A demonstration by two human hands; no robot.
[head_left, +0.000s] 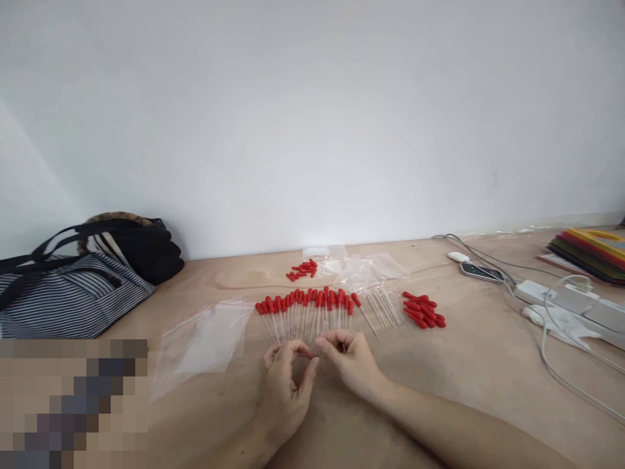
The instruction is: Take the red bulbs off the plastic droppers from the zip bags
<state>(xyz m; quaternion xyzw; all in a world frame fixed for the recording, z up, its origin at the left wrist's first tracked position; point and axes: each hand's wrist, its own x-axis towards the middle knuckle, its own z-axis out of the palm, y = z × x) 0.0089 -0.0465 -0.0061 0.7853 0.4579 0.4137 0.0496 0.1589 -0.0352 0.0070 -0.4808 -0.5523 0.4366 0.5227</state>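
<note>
My left hand and my right hand meet just in front of a row of glass droppers with red rubber bulbs. Both hands have curled, pinching fingers whose tips touch between them. Something small sits in the pinch, too small to name. To the right of the row lie bare glass tubes, then a heap of loose red bulbs. A smaller heap of red bulbs lies farther back.
Clear plastic bags lie at left and behind the row. A striped bag and a black bag stand at far left. A phone, white chargers and cables, and stacked coloured sheets are at right.
</note>
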